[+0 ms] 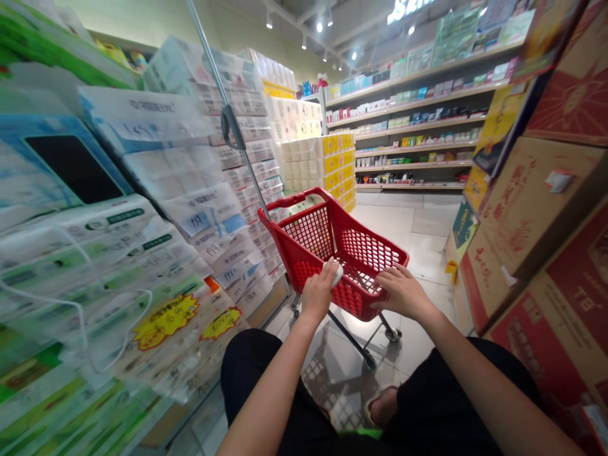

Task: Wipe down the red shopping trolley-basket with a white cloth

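A red plastic shopping cart [365,244] with lattice walls stands in front of me on the tiled floor. A tall metal pole [216,69] rises from its far left corner. My left hand [320,290] is at the near left rim of the basket, its fingers closed around a small white object [338,274] whose kind I cannot make out. At the near right corner, my right hand [403,291] grips the basket rim, fingers over the edge and thumb outside. Through the lattice, no goods show inside the basket.
Plastic-wrapped tissue packs [190,171] are stacked high on the left, with yellow price tags [166,320] and a white cable [80,310]. Cardboard boxes [517,209] line the right. Shelves of small goods [408,117] stand behind the cart, across the tiled floor [403,221].
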`<action>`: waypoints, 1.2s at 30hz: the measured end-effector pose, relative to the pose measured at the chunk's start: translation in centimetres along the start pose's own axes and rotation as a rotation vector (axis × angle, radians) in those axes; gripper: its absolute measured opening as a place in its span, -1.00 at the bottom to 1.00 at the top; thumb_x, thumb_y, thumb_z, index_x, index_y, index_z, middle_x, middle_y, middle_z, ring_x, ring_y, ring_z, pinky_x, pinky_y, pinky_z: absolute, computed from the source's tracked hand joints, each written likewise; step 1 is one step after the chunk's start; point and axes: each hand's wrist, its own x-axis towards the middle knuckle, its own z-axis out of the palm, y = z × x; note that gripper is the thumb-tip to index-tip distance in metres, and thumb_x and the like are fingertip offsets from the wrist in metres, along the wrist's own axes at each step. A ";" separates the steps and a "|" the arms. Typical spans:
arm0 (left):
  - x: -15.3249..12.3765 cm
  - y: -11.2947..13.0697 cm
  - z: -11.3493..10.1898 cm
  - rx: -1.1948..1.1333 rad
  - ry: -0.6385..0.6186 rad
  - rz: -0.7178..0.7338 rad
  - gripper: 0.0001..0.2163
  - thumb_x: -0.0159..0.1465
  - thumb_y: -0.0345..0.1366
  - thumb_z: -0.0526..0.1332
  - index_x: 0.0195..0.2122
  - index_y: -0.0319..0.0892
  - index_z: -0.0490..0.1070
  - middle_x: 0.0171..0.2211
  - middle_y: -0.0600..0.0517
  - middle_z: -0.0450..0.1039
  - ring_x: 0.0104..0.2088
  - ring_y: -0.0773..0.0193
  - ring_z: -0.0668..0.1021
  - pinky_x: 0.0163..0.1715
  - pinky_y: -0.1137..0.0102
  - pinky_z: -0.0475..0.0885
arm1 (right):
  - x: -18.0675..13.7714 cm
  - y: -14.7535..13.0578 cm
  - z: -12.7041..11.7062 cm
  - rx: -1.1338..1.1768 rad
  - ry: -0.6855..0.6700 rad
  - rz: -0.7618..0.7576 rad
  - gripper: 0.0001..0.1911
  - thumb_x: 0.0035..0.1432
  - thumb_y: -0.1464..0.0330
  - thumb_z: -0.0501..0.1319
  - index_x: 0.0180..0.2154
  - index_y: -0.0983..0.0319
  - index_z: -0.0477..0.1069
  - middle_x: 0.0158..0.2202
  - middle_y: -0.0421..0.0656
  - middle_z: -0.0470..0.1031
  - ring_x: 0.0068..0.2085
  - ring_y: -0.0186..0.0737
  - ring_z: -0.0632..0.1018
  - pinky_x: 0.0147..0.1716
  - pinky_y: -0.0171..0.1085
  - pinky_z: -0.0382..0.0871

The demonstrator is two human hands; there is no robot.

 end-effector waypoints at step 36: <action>-4.4 0.7 0.1 0.003 0.048 -0.083 -0.30 0.25 -0.51 0.07 0.39 -0.07 -0.11 0.40 -0.07 -0.11 -0.07 0.22 0.52 -0.09 0.32 0.42 | 1.4 -1.0 3.0 -0.105 0.097 0.065 -0.70 0.16 0.06 0.22 -0.32 0.15 0.32 -0.31 -0.13 0.47 -0.20 -0.08 0.41 -0.04 -0.13 0.11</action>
